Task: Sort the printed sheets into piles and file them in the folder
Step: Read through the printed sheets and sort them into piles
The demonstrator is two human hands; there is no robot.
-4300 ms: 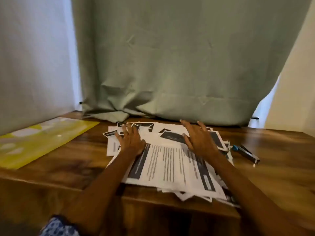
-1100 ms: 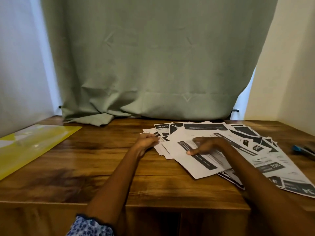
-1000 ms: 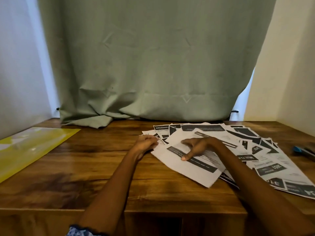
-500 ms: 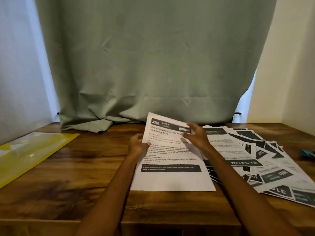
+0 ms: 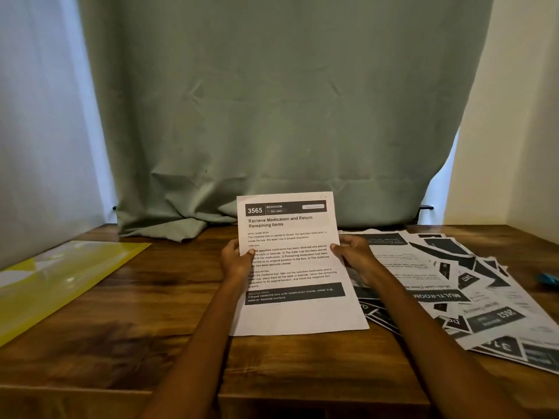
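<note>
— What differs from half a second back?

— The sheet [image 5: 292, 261] numbered 3565, headed "Retrieve Medication and Return Remaining Items", now stands steeper and squarer to the camera, its top edge up against the green curtain [image 5: 281, 116]. Both hands have slid lower along its side edges. A second ago that page still lay on the fan of papers, under the right fingers.

— And the grip?

— The left hand [image 5: 236, 263] pinches the left edge, thumb on the printed face, fingers behind. The right hand [image 5: 355, 255] does the same on the right edge, thumb over the margin. Both are curled round the paper; neither is spread flat.

— Where is everything else?

— The spread sheets [image 5: 453, 285] fan over the right half of the table [image 5: 145, 297], running to its front right corner. The yellow folder [image 5: 60, 276] lies at the left edge, well apart from the hands.

— What can't you make out?

— The fingers behind the page are hidden. The held sheet's bottom edge seems to touch the table near the front edge, though I can't be sure. It covers the left end of the fan. The folder's left part is cut off, as are the outermost sheets. A blue thing [image 5: 549, 279] at the right edge is too clipped to name. Most print on the fanned pages lies upside down and blurred.
</note>
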